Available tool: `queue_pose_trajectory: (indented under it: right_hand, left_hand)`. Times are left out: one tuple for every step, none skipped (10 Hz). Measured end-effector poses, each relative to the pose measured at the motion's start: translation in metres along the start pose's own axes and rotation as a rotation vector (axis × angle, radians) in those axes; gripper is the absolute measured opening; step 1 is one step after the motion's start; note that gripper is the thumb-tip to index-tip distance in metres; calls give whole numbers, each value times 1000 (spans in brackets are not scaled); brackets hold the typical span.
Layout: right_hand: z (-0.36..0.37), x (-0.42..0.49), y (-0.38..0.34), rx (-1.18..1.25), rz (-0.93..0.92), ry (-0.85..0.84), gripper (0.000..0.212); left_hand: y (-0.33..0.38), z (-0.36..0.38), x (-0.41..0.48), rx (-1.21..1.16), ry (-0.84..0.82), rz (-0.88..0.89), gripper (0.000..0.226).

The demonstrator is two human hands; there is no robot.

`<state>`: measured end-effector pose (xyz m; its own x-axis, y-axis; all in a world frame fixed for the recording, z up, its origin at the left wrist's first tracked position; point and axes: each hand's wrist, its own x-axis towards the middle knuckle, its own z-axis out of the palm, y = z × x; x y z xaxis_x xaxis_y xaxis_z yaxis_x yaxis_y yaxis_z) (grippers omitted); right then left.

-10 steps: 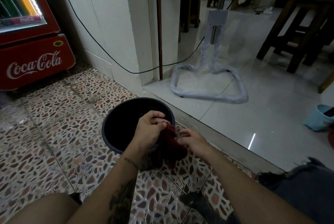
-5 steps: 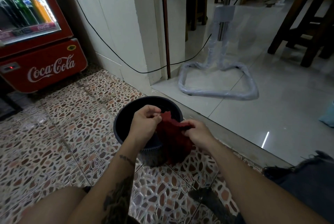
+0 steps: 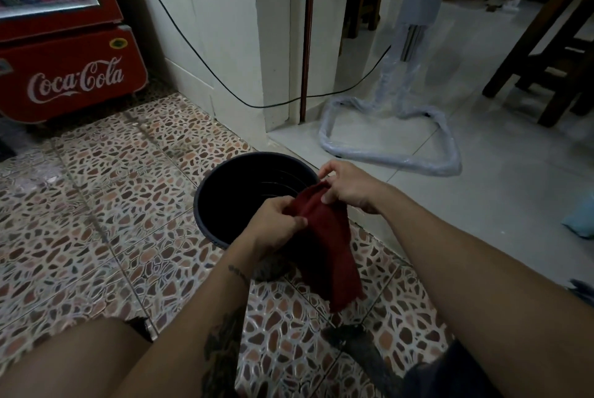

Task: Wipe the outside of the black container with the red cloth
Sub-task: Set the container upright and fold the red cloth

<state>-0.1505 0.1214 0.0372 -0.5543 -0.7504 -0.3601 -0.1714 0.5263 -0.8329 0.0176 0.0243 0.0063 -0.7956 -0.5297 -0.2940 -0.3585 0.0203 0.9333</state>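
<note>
A round black container (image 3: 221,195) stands upright on the pebble-patterned floor, its dark inside facing up. Above its near right rim hangs the red cloth (image 3: 331,246), stretched out and drooping down past the container's outer wall. My left hand (image 3: 273,224) pinches the cloth's left edge over the rim. My right hand (image 3: 347,185) grips the cloth's top corner a little higher and to the right. The container's near wall is mostly hidden behind my left wrist and the cloth.
A red Coca-Cola fridge (image 3: 74,76) stands at the back left. A white wall corner with a black cable (image 3: 250,102) is behind the container. A plastic-wrapped fan stand (image 3: 392,140) sits on the raised pale tile floor, with wooden stools (image 3: 553,53) at the right.
The cloth, bunched against the container's side a second ago, has been lifted and spread between both hands. My right hand rose and moved apart from the left.
</note>
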Motion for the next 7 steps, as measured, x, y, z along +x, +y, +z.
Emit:
queue_pose_trajectory:
  right_hand:
    - [11, 13, 3, 23, -7, 153, 41]
    - [34, 19, 17, -274, -136, 315, 39]
    - [45, 11, 43, -645, -288, 194, 45]
    - [49, 8, 82, -993, -398, -22, 57]
    - [44, 24, 87, -1046, -418, -21, 53]
    - [37, 61, 63, -1185, -424, -81, 53]
    - [19, 84, 33, -1281, -377, -224, 60]
  left_hand:
    - [-2, -2, 12, 134, 142, 11, 14]
    - [-13, -7, 25, 594, 320, 33, 49]
    - [-19, 2, 25, 780, 196, 57, 59]
    - [-36, 21, 31, 946, -135, -71, 51]
    - [-45, 27, 38, 975, -145, -95, 39]
    - [-42, 14, 60, 1021, -48, -1, 36]
    - [-32, -12, 79, 955, -35, 16, 38]
